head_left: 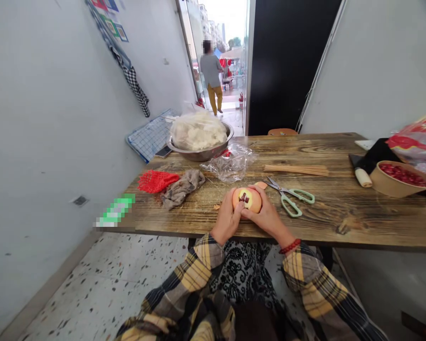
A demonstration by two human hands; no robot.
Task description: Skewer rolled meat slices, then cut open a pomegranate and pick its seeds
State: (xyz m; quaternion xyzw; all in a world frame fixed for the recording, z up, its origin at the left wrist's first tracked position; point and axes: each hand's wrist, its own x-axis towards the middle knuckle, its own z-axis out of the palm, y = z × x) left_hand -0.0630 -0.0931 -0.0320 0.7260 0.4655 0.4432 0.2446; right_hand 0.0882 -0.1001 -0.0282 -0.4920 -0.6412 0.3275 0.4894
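Both my hands grip a round orange-skinned fruit (247, 200) over the near edge of the wooden table (341, 208). Its top is cut open and shows pale flesh with a dark red filling in the hollow. My left hand (227, 219) wraps the fruit's left side. My right hand (267, 215) curls round its right side, with a thumb near the opening. A red bead bracelet (289, 246) sits on my right wrist. A small orange piece (261, 185) lies just behind the fruit.
Green-handled scissors (291, 197) lie right of my hands, bamboo skewers (296, 169) behind them. A brown bowl of red berries (401, 178) stands far right. A metal bowl with a white bagged mass (199, 135), crumpled plastic (230, 163), a grey rag (181, 187) and red netting (156, 180) sit left. A person (213, 76) stands in the doorway.
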